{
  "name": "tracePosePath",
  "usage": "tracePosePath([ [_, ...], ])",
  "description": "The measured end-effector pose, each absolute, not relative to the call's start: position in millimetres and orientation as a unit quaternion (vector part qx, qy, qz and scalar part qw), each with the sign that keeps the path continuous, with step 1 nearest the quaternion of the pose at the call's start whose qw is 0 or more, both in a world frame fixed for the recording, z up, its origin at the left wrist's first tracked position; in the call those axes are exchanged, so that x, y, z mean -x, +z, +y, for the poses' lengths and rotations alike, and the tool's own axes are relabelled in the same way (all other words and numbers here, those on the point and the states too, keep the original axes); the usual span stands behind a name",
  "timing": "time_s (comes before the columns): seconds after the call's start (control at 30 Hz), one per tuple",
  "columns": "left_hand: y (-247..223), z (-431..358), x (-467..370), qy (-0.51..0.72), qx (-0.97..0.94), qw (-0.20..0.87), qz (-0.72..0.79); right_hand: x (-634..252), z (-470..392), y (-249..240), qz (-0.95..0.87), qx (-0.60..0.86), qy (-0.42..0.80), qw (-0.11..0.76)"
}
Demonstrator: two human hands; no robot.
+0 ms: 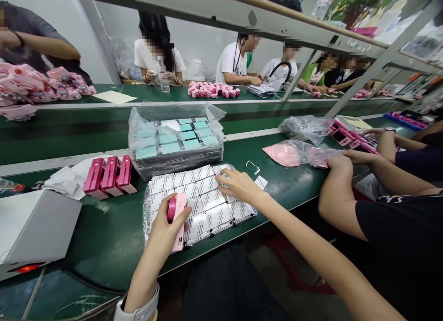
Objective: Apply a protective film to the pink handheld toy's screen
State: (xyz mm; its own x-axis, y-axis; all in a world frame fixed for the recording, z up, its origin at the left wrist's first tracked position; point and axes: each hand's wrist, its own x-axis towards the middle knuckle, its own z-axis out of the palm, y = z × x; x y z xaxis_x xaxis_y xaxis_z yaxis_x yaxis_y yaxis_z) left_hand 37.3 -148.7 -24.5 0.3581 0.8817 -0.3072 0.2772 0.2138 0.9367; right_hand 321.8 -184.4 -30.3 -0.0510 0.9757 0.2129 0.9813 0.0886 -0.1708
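Observation:
My left hand (pixel 165 226) is closed round a light pink plastic camera-like case (pixel 180 205) with a dark pink round part on its side. It holds the case on edge over the near left part of a tray (pixel 147 219) wrapped in clear plastic. Rows of flat white pieces with printed labels (pixel 197 228) fill this tray. My right hand (pixel 238 184) reaches over the tray's far right side, fingers bent and apart, fingertips at the white pieces. Whether they touch one is hard to see.
Behind the tray stands a bagged stack of turquoise-faced pieces (pixel 173 148). Dark pink cases (pixel 110 175) stand at left, near a grey box (pixel 38 228). Right of me, a co-worker's arm (pixel 337 182) rests near a bag of small pink parts (pixel 285 154). More people sit across the bench.

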Motion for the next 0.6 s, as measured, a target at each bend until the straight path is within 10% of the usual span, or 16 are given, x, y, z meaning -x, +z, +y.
tracePosePath([
  [0.6, -1.5, -177.2, -52.6, 0.282, -0.513, 0.663, 0.467, -337.2, -223.4, -23.8, -0.403, 0.640, 0.019, 0.655],
])
